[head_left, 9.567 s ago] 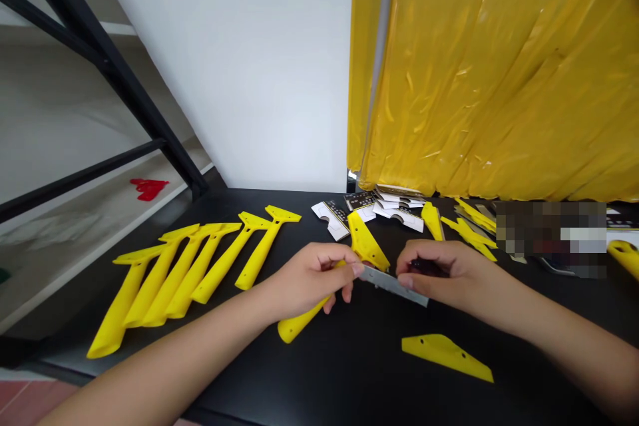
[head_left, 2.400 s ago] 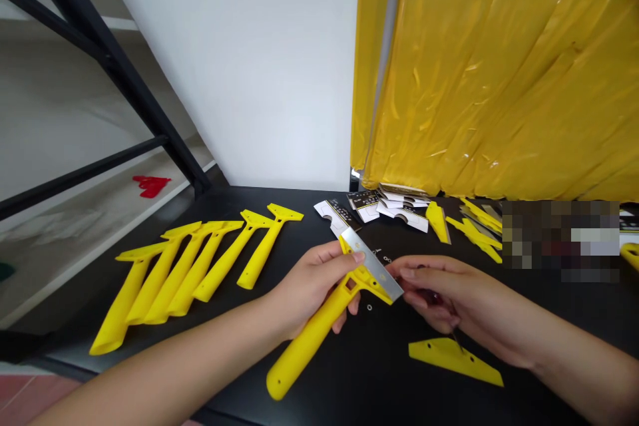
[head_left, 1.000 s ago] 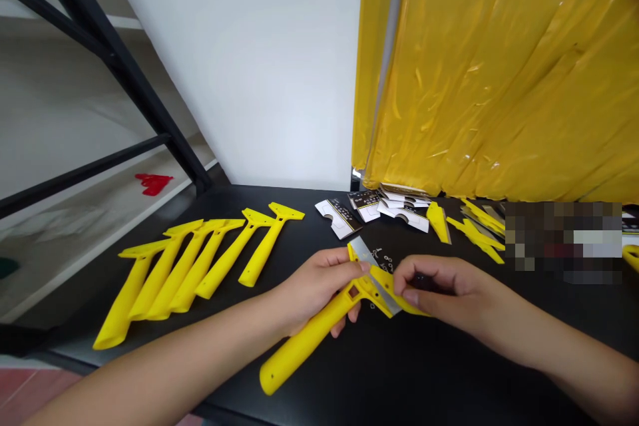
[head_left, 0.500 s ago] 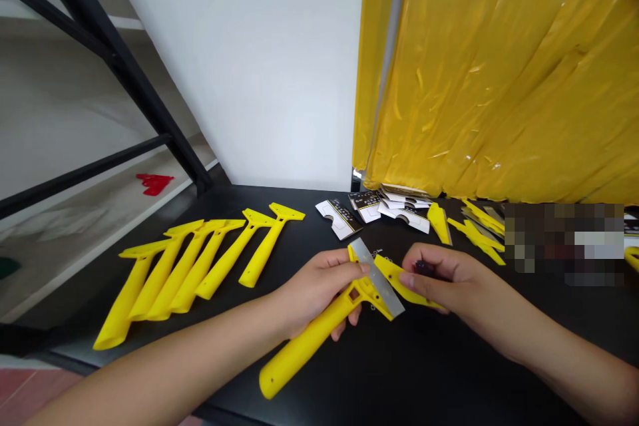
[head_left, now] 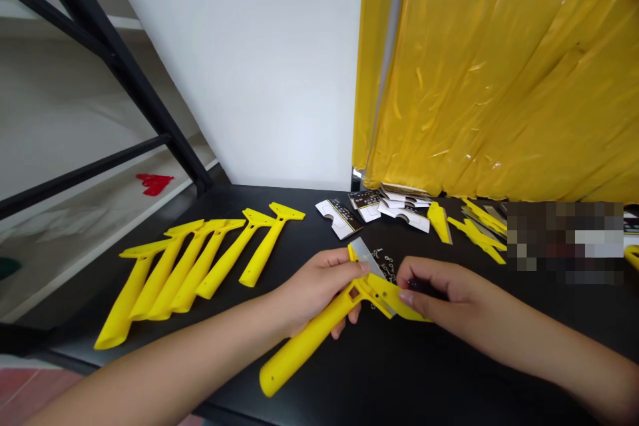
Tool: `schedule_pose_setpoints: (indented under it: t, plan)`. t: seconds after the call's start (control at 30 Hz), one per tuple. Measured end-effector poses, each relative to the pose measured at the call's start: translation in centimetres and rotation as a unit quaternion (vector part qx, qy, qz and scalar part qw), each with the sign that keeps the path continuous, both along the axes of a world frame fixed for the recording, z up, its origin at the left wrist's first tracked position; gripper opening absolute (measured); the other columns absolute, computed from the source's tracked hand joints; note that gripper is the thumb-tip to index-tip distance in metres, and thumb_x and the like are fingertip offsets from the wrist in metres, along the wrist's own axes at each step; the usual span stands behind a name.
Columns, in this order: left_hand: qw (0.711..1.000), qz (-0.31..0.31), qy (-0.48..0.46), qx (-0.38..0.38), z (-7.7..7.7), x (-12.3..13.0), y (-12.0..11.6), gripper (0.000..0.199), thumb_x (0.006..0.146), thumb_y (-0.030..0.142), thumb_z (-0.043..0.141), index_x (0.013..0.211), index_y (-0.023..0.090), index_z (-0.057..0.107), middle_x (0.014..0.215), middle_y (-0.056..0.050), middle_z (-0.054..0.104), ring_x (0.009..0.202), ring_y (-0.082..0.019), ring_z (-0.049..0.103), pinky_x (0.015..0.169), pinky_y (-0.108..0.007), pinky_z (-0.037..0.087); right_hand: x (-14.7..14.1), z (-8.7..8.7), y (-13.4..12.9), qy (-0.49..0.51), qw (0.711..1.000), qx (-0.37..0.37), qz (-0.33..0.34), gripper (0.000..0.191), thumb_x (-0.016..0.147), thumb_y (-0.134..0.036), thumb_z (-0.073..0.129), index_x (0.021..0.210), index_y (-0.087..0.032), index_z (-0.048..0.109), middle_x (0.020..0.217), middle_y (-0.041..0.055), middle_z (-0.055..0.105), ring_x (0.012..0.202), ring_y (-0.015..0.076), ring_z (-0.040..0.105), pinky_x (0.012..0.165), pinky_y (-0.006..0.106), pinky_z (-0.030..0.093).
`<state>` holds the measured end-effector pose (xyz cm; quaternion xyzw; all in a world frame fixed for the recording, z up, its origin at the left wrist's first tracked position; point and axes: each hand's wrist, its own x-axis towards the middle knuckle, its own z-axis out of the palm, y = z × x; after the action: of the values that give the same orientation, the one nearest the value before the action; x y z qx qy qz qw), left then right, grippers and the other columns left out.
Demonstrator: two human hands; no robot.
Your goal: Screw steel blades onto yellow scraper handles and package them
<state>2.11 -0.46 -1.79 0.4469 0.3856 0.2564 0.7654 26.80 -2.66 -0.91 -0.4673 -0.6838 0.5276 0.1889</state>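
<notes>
My left hand point(head_left: 324, 286) is closed around the head of a yellow scraper handle point(head_left: 304, 343), whose long grip slants down to the left. Its thumb presses a flat metal blade point(head_left: 367, 254) against the head. Between the thumb and fingers of my right hand point(head_left: 439, 289) is a yellow plastic cover plate point(head_left: 394, 296), which lies over the lower part of the blade. Whether the plate sits flush cannot be seen. Small metal screws and nuts point(head_left: 387, 266) lie on the black table just behind the blade, partly hidden by my hands.
Several yellow scraper handles point(head_left: 219, 263) lie in a row on the black table point(head_left: 399, 379) at left. White and black blade cards point(head_left: 340, 219) are at the back. Further right lie loose yellow plates point(head_left: 479, 236) with blades. Yellow wrapped material point(head_left: 499, 80) stands behind.
My right hand has moved left and slightly down, bringing the yellow cover plate from beside the blade onto it. More of the small screws now show. My left hand stays in place.
</notes>
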Motion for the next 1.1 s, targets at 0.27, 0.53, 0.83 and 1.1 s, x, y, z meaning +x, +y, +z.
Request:
schedule_pose_setpoints:
  t: [0.27, 0.53, 0.83, 1.1]
  plan:
    - [1.000, -0.009, -0.004, 0.005, -0.1, -0.1, 0.2, 0.031, 0.095, 0.046, 0.074, 0.104, 0.017, 0.066, 0.066, 0.002, 0.062, 0.047, -0.012, 0.059, 0.034, -0.017, 0.049, 0.4, 0.5, 0.3, 0.116, 0.990, -0.052, -0.060, 0.040, 0.096, -0.062, 0.072, 0.096, -0.023, 0.066, 0.086, -0.0006, 0.059, 0.078, 0.0158, 0.049, 0.068, 0.028, 0.038]
    - [0.999, -0.038, 0.002, 0.000, 0.0, 0.0, -0.1, 0.026, 0.099, 0.042, 0.067, 0.107, 0.017, 0.068, 0.063, 0.002, 0.063, 0.046, -0.012, 0.059, 0.034, -0.017, 0.049, -0.9, -0.7, 0.1, 0.110, 0.991, -0.021, -0.070, 0.037, 0.095, -0.060, 0.073, 0.093, -0.023, 0.067, 0.088, -0.0006, 0.066, 0.082, 0.0168, 0.056, 0.074, 0.030, 0.044]
    - [0.998, -0.045, -0.029, 0.028, -0.6, 0.2, -0.4, 0.030, 0.098, 0.045, 0.066, 0.107, 0.016, 0.068, 0.062, 0.000, 0.064, 0.046, -0.012, 0.057, 0.036, -0.016, 0.046, -1.4, -1.2, 0.3, 0.107, 0.991, -0.026, -0.070, 0.037, 0.093, -0.060, 0.074, 0.091, -0.025, 0.065, 0.090, 0.0001, 0.069, 0.085, 0.0196, 0.061, 0.075, 0.031, 0.046]
    - [0.998, -0.056, -0.004, 0.038, -0.3, 0.4, -1.0, 0.032, 0.095, 0.047, 0.072, 0.104, 0.018, 0.064, 0.063, 0.002, 0.060, 0.050, -0.011, 0.057, 0.038, -0.015, 0.045, -1.8, -1.9, -0.1, 0.101, 0.993, 0.002, -0.055, 0.035, 0.095, -0.057, 0.074, 0.088, -0.024, 0.065, 0.083, -0.0008, 0.065, 0.080, 0.0177, 0.057, 0.071, 0.029, 0.045]
